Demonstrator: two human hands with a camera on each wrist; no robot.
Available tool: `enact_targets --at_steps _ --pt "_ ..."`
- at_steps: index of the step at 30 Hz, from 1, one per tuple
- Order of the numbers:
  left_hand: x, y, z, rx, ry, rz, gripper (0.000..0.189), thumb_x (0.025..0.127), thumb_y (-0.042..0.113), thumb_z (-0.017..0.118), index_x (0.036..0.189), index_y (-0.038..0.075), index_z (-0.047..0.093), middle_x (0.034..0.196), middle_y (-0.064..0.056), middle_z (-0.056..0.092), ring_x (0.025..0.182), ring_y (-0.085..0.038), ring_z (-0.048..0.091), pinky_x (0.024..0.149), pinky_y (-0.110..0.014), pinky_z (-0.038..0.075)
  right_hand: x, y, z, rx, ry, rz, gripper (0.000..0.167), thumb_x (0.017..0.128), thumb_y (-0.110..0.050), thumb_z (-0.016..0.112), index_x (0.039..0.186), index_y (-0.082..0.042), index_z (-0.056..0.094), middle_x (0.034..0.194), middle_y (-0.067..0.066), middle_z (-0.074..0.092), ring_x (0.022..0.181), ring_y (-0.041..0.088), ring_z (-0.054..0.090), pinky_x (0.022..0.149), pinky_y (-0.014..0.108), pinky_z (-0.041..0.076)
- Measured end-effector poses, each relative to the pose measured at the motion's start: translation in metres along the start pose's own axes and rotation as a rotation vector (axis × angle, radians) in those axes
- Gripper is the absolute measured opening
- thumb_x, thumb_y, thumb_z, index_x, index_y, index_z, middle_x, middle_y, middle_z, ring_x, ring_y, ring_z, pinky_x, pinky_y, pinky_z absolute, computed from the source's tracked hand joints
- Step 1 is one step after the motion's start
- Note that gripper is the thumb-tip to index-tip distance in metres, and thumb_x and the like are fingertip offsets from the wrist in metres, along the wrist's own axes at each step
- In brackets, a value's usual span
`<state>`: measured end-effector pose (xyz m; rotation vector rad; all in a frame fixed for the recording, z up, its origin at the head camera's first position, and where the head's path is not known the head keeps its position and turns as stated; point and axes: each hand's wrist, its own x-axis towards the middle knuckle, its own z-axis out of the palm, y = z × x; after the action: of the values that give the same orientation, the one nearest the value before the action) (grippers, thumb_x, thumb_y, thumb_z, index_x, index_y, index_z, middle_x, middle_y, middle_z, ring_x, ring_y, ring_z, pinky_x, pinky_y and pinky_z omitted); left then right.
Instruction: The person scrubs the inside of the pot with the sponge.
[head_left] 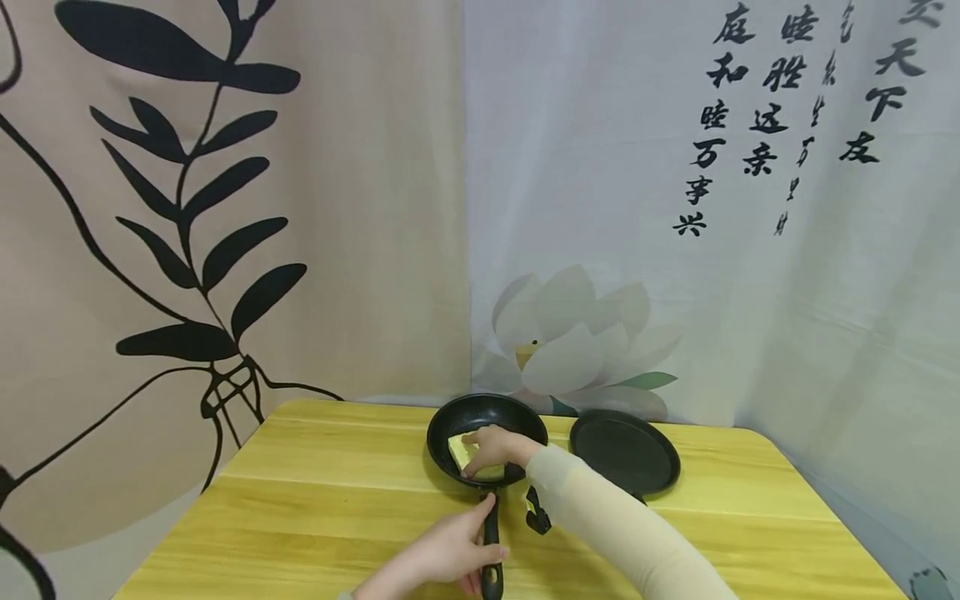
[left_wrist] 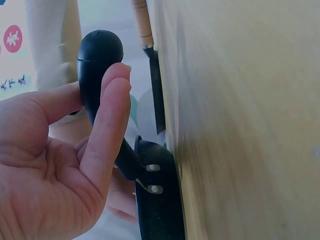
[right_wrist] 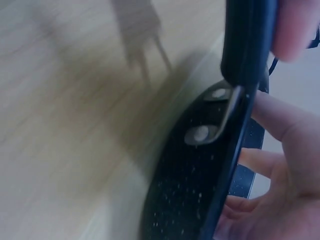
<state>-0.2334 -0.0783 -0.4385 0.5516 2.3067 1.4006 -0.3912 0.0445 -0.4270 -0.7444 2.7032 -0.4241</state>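
Note:
A black frying pan (head_left: 447, 414) lies toward the back of the wooden table, its handle (head_left: 491, 531) pointing to the person. My left hand (head_left: 455, 546) grips that handle, with the thumb laid along the top. In the left wrist view its fingers curl round the rounded handle end (left_wrist: 100, 50). My right hand (head_left: 498, 448) reaches inside the pan and holds a pale yellow square pad (head_left: 457, 448), like a sponge or folded cloth, against the bottom. The right wrist view shows its fingers (right_wrist: 262, 161) past the rim, and the pad is hidden there.
To the right of the frying pan is a flat black pan (head_left: 625, 450); a wooden handle (left_wrist: 142, 22) shows on it in the left wrist view. The right sleeve (head_left: 615, 517) crosses in front of it. A printed curtain (head_left: 390, 208) hangs right behind the table (head_left: 300, 500).

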Motion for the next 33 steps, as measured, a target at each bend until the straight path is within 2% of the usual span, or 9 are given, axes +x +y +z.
enact_targets --at_steps 4,10,17,23,33 --pt "0.0 0.0 0.0 -0.002 -0.002 -0.011 0.078 0.093 0.022 0.068 0.151 -0.005 0.023 0.058 -0.01 0.062 0.045 -0.021 0.06 0.045 -0.041 0.055 0.006 -0.003 0.004 0.03 0.028 0.0 0.07 0.081 -0.037 0.078 0.14 -0.009 0.053 0.14 0.009 0.053 0.133 0.029 0.042 0.106 0.042 0.04" --pt "0.001 0.0 0.0 -0.004 0.005 -0.017 0.079 0.092 0.022 0.068 0.151 -0.004 0.022 0.057 -0.01 0.062 0.044 -0.022 0.06 0.044 -0.042 0.055 0.014 -0.009 0.007 0.046 0.071 0.011 0.071 0.081 -0.037 0.079 0.139 -0.005 0.053 0.14 0.011 0.053 0.13 0.031 0.045 0.1 0.041 0.045" --pt "0.001 0.001 0.0 -0.002 0.006 -0.028 0.08 0.092 0.021 0.069 0.151 -0.004 0.021 0.056 -0.011 0.062 0.044 -0.022 0.06 0.044 -0.041 0.055 0.021 -0.015 0.007 0.04 0.067 0.031 0.072 0.082 -0.035 0.078 0.14 -0.003 0.051 0.142 0.011 0.051 0.139 0.042 0.027 0.112 0.051 0.029" --pt "0.001 0.002 -0.002 0.002 0.005 -0.026 0.079 0.092 0.021 0.068 0.151 -0.004 0.022 0.057 -0.011 0.062 0.045 -0.023 0.06 0.044 -0.042 0.054 0.025 -0.012 0.005 0.014 0.065 0.045 0.074 0.082 -0.033 0.079 0.144 -0.007 0.048 0.141 0.01 0.051 0.141 0.044 0.022 0.113 0.053 0.026" --pt "0.0 0.002 -0.001 0.005 0.003 -0.017 0.078 0.092 0.019 0.068 0.151 -0.005 0.022 0.058 -0.009 0.062 0.044 -0.021 0.06 0.044 -0.042 0.055 0.027 -0.006 0.005 0.012 0.086 0.037 0.075 0.079 -0.031 0.081 0.142 -0.008 0.05 0.139 0.012 0.053 0.137 0.04 0.03 0.109 0.051 0.033"
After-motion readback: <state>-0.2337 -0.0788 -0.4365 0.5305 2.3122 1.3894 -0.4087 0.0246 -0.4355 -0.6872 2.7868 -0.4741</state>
